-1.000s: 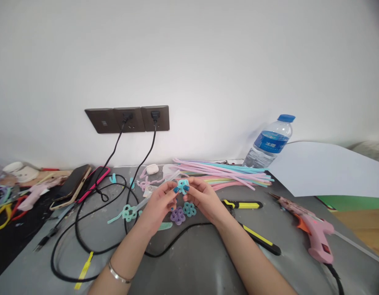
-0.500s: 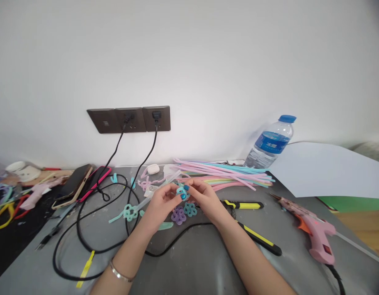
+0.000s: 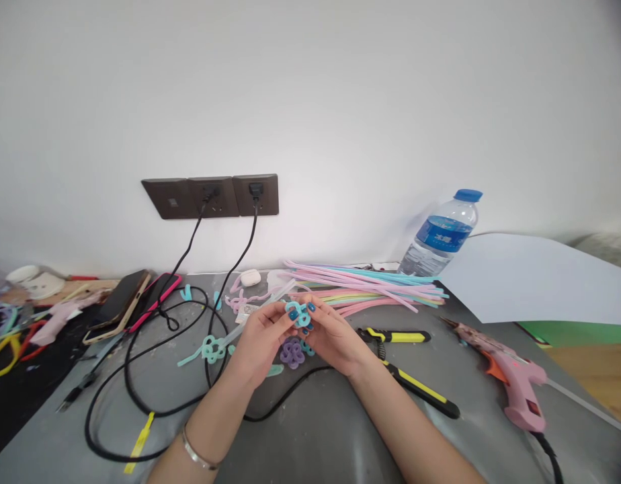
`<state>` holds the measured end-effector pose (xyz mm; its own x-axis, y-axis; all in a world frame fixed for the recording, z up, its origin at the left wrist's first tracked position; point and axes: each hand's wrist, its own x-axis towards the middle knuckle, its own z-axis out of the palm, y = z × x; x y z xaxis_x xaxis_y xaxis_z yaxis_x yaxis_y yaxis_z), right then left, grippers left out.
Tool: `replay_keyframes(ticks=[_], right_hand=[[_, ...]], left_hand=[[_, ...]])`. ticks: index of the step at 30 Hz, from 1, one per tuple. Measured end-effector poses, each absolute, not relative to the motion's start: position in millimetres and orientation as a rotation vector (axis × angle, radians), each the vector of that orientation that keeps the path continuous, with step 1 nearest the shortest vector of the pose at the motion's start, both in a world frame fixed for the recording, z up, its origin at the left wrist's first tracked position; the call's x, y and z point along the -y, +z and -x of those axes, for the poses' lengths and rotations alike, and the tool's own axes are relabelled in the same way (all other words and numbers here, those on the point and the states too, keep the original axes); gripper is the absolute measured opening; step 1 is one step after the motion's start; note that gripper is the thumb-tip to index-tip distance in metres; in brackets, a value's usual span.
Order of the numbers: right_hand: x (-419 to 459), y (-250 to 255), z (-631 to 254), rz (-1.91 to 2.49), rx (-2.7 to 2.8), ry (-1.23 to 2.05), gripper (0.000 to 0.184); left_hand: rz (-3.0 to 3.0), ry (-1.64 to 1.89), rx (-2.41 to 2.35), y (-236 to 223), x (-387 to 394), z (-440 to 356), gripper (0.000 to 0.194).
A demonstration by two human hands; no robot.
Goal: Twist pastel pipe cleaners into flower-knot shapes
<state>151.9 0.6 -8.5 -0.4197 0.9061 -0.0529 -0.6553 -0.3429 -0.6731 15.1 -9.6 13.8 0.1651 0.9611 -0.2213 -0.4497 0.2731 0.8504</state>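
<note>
Between my two hands is a light blue pipe cleaner flower with several loops, held just above the table. The fingers of my left hand pinch its left side. My right hand grips its right side, thumb and fingers close together. Below them on the table lie a purple pipe cleaner flower and a teal one, partly hidden by my right hand. Left of my left hand rests a mint green flower with a straight tail.
Pink, blue and yellow pipe cleaners are bundled by the wall. Yellow-black pliers and a pink glue gun lie right, near a tilted water bottle. A black cable loops left, beside two phones.
Both hands have turned the light blue flower, so more of its loops show. My right hand has tilted and now covers part of the teal flower.
</note>
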Motion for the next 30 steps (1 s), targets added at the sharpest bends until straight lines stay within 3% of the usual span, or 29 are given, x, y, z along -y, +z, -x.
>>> replay_keyframes(ticks=[9, 15, 20, 23, 27, 30], right_hand=[[-7, -12, -156, 0.712, 0.854, 1.799, 0.032], [-10, -14, -162, 0.784, 0.929, 1.723, 0.033], [-11, -14, -165, 0.836, 1.079, 1.642, 0.034], [-11, -13, -164, 0.859, 1.244, 1.401, 0.026], [-8, -7, -165, 0.861, 1.473, 0.808, 0.008], [-6, -4, -166, 0.839, 1.61, 0.587, 0.016]], left_hand=[[-0.673, 1.273, -0.962, 4, 2, -10, 0.036], [-0.757, 1.135, -1.019, 8, 1, -6, 0.043], [-0.956, 1.16, -1.084, 4, 0, -1, 0.034], [-0.985, 1.188, -1.029, 3, 1, -2, 0.031], [-0.79, 1.172, -0.927, 7, 4, -5, 0.04], [-0.788, 1.146, -0.923, 11, 4, -6, 0.04]])
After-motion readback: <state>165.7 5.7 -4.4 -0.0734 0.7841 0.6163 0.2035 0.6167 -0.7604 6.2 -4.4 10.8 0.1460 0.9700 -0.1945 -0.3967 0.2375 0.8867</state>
